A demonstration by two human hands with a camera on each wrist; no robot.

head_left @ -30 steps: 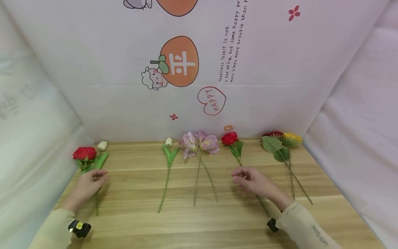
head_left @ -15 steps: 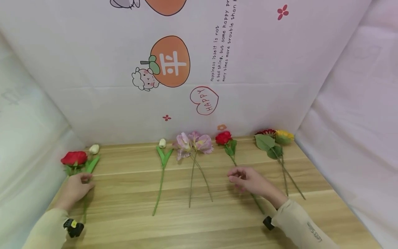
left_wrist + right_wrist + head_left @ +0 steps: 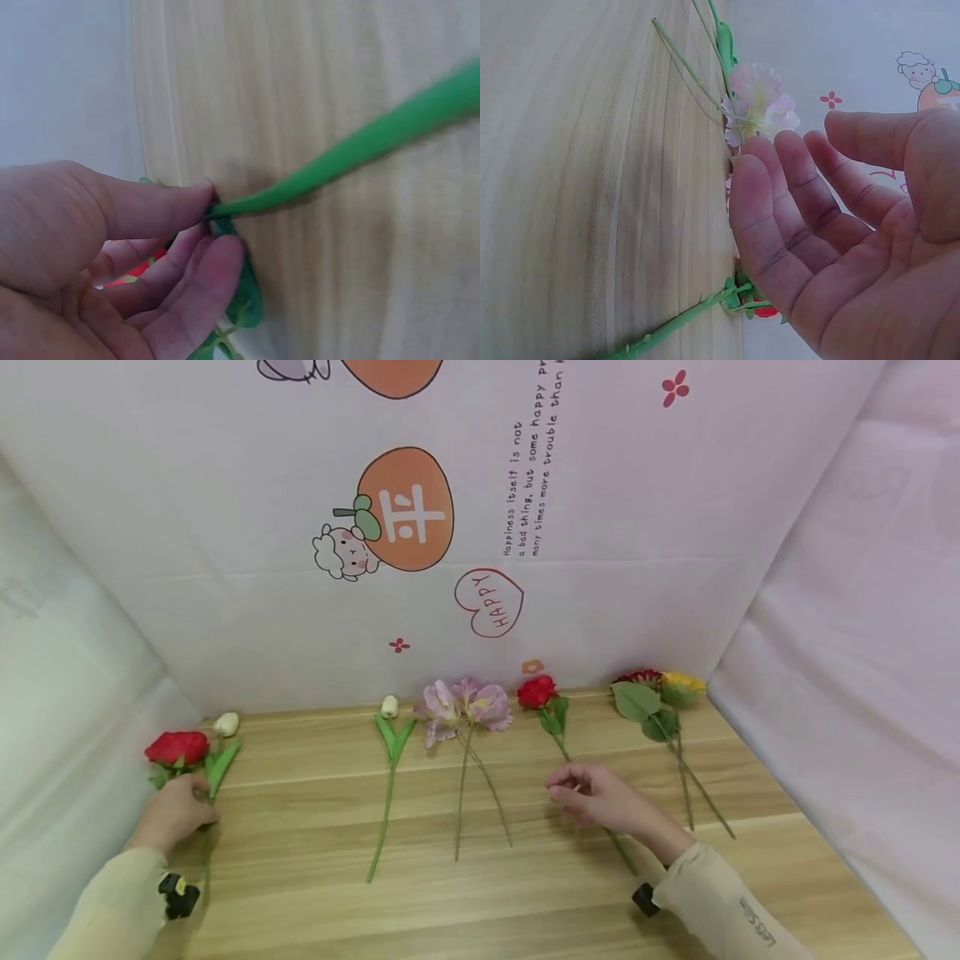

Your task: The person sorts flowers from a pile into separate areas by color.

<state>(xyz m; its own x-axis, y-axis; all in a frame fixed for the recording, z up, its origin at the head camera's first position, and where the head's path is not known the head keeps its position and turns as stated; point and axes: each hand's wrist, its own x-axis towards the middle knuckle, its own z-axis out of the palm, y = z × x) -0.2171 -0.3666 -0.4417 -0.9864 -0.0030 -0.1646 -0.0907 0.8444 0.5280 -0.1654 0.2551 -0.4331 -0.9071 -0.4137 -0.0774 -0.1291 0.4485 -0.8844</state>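
Observation:
At the left of the head view, my left hand (image 3: 174,812) is over the stems of a white tulip (image 3: 227,724) and a red rose (image 3: 177,747). In the left wrist view, its thumb and forefinger pinch a smooth green stem (image 3: 330,166), with a dark green leaf (image 3: 246,300) beside the fingertips. Bits of the red bloom show behind those fingers. My right hand (image 3: 596,795) hovers, fingers loosely bent and holding nothing, over the stem of another red rose (image 3: 537,692). That stem (image 3: 671,324) runs below the palm in the right wrist view.
Between the hands lie another white tulip (image 3: 388,760) and two pale purple flowers (image 3: 467,708) with crossed stems. At the right are a yellow flower (image 3: 682,685) and a dark red flower (image 3: 637,677). A printed white cloth (image 3: 600,527) stands behind the wooden table (image 3: 315,910).
The head view has turned slightly, shifting the scene leftward. My left hand has come down onto the stems and its thumb and fingers have drawn together. My right hand stays over its rose.

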